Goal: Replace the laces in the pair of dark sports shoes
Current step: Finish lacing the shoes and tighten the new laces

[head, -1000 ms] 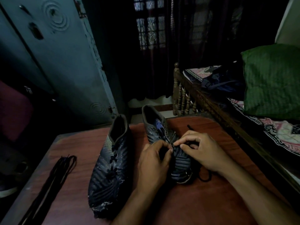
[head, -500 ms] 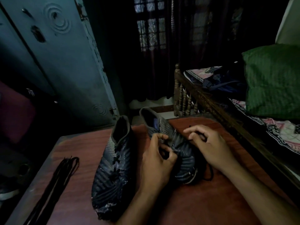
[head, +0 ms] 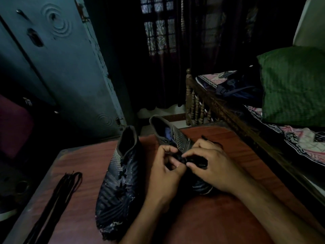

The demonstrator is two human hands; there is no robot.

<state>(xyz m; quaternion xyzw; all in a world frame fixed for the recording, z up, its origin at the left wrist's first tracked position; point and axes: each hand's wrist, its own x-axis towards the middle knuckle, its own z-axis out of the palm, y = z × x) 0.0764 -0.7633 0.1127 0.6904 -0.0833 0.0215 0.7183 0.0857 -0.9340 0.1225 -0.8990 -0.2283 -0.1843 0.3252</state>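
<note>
Two dark patterned sports shoes stand side by side on the reddish table. The left shoe is laced with a black lace. The right shoe lies partly under both hands. My left hand has its fingers curled at the shoe's lace area and pinches the black lace there. My right hand pinches the same black lace over the shoe's middle; a loose end shows behind its fingers. A bundle of spare dark laces lies stretched along the table's left edge.
A blue-grey metal cupboard stands behind the table on the left. A wooden bed rail runs along the right, with a green pillow and a dark bag on the bed. A curtained window is at the back.
My right hand has come back from the shoe's right side to its middle and now meets my left hand over the lace. The left hand shifted slightly up.
</note>
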